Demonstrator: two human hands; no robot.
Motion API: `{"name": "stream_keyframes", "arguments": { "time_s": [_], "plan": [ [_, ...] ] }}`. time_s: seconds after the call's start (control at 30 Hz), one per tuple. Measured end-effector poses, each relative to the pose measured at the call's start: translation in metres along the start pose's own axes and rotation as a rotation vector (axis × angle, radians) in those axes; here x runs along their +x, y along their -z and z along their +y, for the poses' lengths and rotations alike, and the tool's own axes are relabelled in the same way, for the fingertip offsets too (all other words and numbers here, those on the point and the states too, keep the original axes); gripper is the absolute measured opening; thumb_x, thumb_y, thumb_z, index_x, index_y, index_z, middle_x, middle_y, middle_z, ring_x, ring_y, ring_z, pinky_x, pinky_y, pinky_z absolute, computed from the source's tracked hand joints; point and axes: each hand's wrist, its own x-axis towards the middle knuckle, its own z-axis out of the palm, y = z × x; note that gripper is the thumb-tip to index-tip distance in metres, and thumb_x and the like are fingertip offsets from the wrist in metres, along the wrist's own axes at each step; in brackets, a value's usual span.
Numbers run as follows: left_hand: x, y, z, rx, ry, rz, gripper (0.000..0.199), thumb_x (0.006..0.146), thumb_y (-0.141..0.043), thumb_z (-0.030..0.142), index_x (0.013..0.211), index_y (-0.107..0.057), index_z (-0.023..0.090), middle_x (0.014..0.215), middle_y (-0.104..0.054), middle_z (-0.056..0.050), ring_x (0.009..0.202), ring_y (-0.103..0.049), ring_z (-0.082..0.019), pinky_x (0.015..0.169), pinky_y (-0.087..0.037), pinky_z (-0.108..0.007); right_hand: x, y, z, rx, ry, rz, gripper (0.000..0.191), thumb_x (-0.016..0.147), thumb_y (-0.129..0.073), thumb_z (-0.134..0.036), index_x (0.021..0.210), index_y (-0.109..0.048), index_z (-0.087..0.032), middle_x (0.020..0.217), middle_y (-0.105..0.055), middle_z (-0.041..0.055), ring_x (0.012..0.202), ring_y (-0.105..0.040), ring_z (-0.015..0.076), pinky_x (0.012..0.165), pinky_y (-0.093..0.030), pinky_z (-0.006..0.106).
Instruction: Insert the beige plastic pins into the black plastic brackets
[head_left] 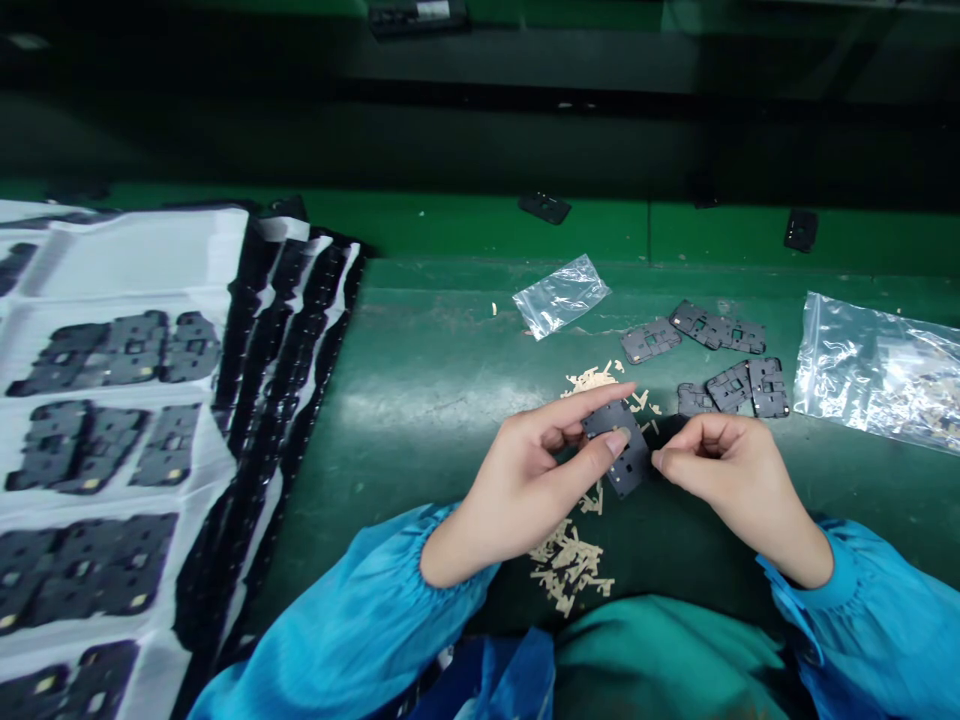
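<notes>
My left hand (540, 470) grips a flat black plastic plate with small cutouts (628, 462), thumb on its face and fingers behind. The plate is tilted above the green bench. At the plate's right edge, my right hand (716, 460) is closed in a pinch, thumb against forefinger; whatever is between the fingertips is too small or hidden to make out. Small cream-coloured strips (574, 565) lie in a loose pile below the plate, and another heap of strips (592, 378) shows just beyond my left hand. Several similar black plates (731, 385) rest past my right hand.
Stacked trays with white liners (150, 240) fill the left side, holding rows of black plates (135, 345). A small clear bag (561, 296) lies ahead, and a larger clear bag (877, 370) with small pieces is at right. Loose black parts (544, 207) sit on the green strip behind.
</notes>
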Motion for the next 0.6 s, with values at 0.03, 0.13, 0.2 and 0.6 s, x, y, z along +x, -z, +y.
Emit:
{"name": "stream_keyframes", "arguments": {
  "time_s": [0.03, 0.13, 0.2, 0.6],
  "plan": [
    [0.000, 0.000, 0.000, -0.010, -0.003, -0.004, 0.042, 0.088, -0.072, 0.023, 0.129, -0.074, 0.016, 0.060, -0.053, 0.004, 0.051, -0.032, -0.010, 0.048, -0.031, -0.025, 0.000, 0.000, 0.000, 0.000, -0.001, 0.002, 0.019, 0.058, -0.077, -0.034, 0.053, -0.066, -0.019, 0.053, -0.062, -0.0008, 0.053, -0.048, 0.0110, 0.050, -0.036, 0.025],
    [0.001, 0.003, -0.002, -0.056, 0.008, -0.045, 0.041, 0.089, -0.071, 0.024, 0.129, -0.074, 0.016, 0.057, -0.045, 0.006, 0.050, -0.028, -0.010, 0.046, -0.026, -0.025, 0.000, 0.000, 0.000, 0.000, 0.006, 0.000, 0.019, 0.059, -0.077, -0.034, 0.054, -0.065, -0.019, 0.054, -0.063, -0.0003, 0.053, -0.048, 0.0113, 0.050, -0.036, 0.026],
    [0.002, 0.005, -0.003, -0.089, 0.031, -0.082, 0.042, 0.090, -0.070, 0.026, 0.131, -0.073, 0.017, 0.056, -0.044, 0.006, 0.049, -0.028, -0.010, 0.046, -0.023, -0.024, 0.000, 0.000, 0.000, 0.000, 0.010, -0.022, 0.020, 0.060, -0.077, -0.035, 0.056, -0.066, -0.019, 0.056, -0.064, 0.0003, 0.054, -0.049, 0.0116, 0.051, -0.037, 0.026],
    [0.004, 0.008, -0.006, -0.120, 0.061, -0.085, 0.043, 0.089, -0.072, 0.028, 0.131, -0.073, 0.020, 0.054, -0.044, 0.006, 0.048, -0.029, -0.009, 0.046, -0.021, -0.023, 0.003, 0.011, -0.004, 0.063, 0.006, -0.286, 0.027, 0.079, -0.075, -0.041, 0.067, -0.070, -0.018, 0.058, -0.049, -0.0057, 0.053, -0.035, 0.0076, 0.054, -0.029, 0.026]
  ]
}}
